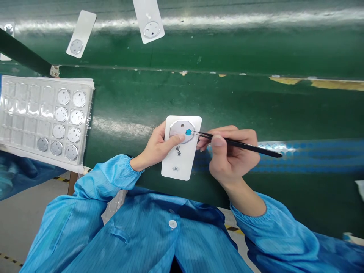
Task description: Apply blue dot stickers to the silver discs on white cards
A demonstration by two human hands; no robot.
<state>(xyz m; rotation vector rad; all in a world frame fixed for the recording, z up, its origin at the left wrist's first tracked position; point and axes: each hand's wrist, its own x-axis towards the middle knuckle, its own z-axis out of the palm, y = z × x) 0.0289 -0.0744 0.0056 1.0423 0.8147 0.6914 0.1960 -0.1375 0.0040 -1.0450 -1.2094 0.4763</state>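
Note:
My left hand (163, 143) grips the left edge of a white card (182, 167), its thumb lying over the front. Near the card's upper end is a silvery, many-sided disc (176, 130) with a small dark hole. Dark characters and a small printed mark show below it. Between the fingers and thumb of my right hand (233, 149) is a pair of black tweezers (244, 146). Their tips meet a small blue piece (189, 132) on the disc's right part; whether they still pinch it I cannot tell.
A clear tray (88, 125) at the left holds several silvery discs in its right-hand compartments. White cards with discs (82, 30) lie along the back. A strip with blue dots (307, 153) stretches across the green table (227, 98) at the right.

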